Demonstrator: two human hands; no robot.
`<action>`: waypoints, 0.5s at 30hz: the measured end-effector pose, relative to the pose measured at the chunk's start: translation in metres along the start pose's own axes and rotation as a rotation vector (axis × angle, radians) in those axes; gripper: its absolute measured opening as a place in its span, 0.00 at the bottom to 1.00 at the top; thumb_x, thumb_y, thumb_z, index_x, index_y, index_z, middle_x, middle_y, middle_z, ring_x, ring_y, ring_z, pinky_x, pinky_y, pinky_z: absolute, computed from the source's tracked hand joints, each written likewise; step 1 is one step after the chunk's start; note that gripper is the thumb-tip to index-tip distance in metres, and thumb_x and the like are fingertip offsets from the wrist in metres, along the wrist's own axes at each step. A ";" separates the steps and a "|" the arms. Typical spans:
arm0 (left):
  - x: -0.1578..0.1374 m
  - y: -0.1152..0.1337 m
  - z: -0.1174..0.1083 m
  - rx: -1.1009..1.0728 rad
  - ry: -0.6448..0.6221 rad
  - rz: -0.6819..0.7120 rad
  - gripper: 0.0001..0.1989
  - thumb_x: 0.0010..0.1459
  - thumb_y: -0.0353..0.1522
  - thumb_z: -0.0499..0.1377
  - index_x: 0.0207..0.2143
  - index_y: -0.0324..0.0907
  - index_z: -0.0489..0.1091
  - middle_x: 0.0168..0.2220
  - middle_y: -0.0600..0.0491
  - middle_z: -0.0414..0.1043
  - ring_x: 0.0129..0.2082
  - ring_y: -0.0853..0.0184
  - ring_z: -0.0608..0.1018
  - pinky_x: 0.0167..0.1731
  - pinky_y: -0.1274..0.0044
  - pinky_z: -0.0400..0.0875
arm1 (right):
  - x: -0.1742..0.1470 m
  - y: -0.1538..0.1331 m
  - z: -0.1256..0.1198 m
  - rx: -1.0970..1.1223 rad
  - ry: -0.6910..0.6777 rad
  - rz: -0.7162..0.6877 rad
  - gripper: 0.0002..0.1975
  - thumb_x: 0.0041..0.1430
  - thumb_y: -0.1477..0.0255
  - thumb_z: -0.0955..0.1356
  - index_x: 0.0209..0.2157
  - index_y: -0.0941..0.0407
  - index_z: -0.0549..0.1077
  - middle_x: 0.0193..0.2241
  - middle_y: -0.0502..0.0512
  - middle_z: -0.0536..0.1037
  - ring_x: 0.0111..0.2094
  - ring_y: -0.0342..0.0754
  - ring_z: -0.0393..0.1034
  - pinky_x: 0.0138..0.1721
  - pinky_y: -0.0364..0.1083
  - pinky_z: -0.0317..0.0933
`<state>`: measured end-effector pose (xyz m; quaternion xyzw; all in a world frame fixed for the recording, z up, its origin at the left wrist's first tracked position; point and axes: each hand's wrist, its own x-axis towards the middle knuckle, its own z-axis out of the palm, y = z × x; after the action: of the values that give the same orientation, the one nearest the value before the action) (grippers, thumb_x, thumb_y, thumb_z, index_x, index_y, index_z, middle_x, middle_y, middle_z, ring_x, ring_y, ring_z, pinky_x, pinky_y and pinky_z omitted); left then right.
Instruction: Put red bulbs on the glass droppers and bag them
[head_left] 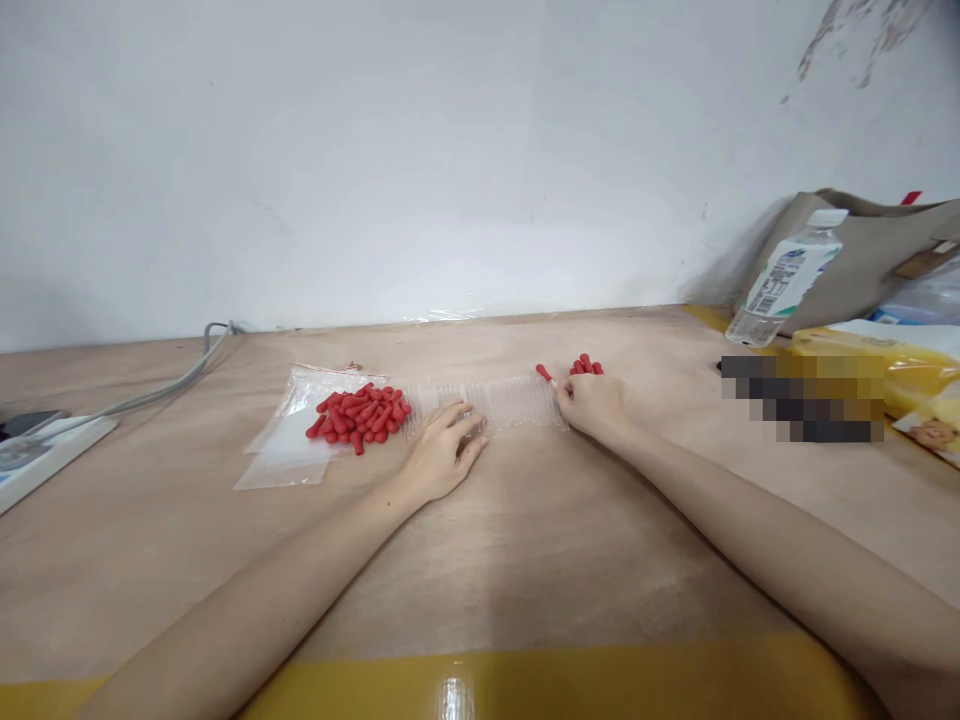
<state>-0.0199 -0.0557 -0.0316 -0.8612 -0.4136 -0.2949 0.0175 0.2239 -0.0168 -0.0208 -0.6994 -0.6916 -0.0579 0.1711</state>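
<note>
My left hand (444, 452) lies with fingers spread over a row of clear dropper tubes (523, 402), which are set side by side on the table. At the right end of that row, my right hand (596, 402) is closed in a pinch on a dropper (544, 373). Its red bulb sticks out up and to the left of the fingertips, and a short bit of clear tube shows below. Just beyond the right hand are several red bulbs (586, 364), partly hidden by it. Left of the tubes, many loose red rubber bulbs (360, 412) are heaped on clear plastic bags (281, 462).
A power strip (56, 462) with a grey cable (172, 385) sits at the left. On the right stand a tilted water bottle (787, 275), a grey-brown bag (855, 240) and a yellow packet (847, 345). Yellow tape (540, 685) runs along the table's front edge; a white wall (375, 170) rises behind.
</note>
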 end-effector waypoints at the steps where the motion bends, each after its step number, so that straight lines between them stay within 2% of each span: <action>1: 0.000 0.000 0.000 0.004 0.001 -0.002 0.15 0.57 0.35 0.54 0.46 0.39 0.69 0.49 0.43 0.68 0.52 0.56 0.67 0.50 0.61 0.64 | 0.000 -0.001 0.000 0.007 0.001 0.004 0.18 0.57 0.67 0.58 0.24 0.58 0.74 0.30 0.62 0.76 0.36 0.56 0.69 0.32 0.48 0.56; 4: -0.001 0.000 0.000 0.007 0.007 -0.006 0.16 0.57 0.35 0.54 0.46 0.39 0.69 0.48 0.43 0.68 0.52 0.56 0.67 0.50 0.62 0.64 | 0.000 -0.002 -0.004 0.020 -0.001 0.034 0.15 0.56 0.69 0.58 0.26 0.58 0.74 0.32 0.63 0.76 0.40 0.58 0.68 0.35 0.50 0.55; 8: -0.001 -0.001 0.001 -0.006 0.015 0.007 0.15 0.57 0.35 0.54 0.46 0.40 0.69 0.48 0.43 0.68 0.51 0.57 0.68 0.49 0.62 0.65 | 0.000 0.002 -0.014 -0.035 -0.023 0.093 0.16 0.57 0.68 0.58 0.30 0.59 0.74 0.28 0.64 0.75 0.37 0.58 0.69 0.38 0.53 0.54; 11: -0.001 -0.002 0.001 -0.010 0.014 0.003 0.15 0.57 0.36 0.54 0.46 0.40 0.69 0.48 0.43 0.68 0.51 0.57 0.68 0.49 0.63 0.65 | 0.000 0.004 -0.017 -0.062 -0.037 0.077 0.16 0.57 0.69 0.58 0.29 0.60 0.74 0.28 0.65 0.75 0.36 0.58 0.70 0.38 0.54 0.54; 15: -0.001 -0.001 0.001 -0.008 0.016 -0.001 0.16 0.57 0.36 0.54 0.45 0.39 0.69 0.48 0.43 0.68 0.51 0.57 0.68 0.49 0.63 0.65 | -0.003 0.002 -0.015 0.015 -0.050 0.063 0.15 0.56 0.67 0.58 0.30 0.58 0.74 0.31 0.63 0.75 0.40 0.58 0.68 0.36 0.51 0.57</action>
<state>-0.0205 -0.0556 -0.0333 -0.8587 -0.4127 -0.3033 0.0173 0.2285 -0.0244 -0.0079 -0.7206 -0.6738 -0.0300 0.1607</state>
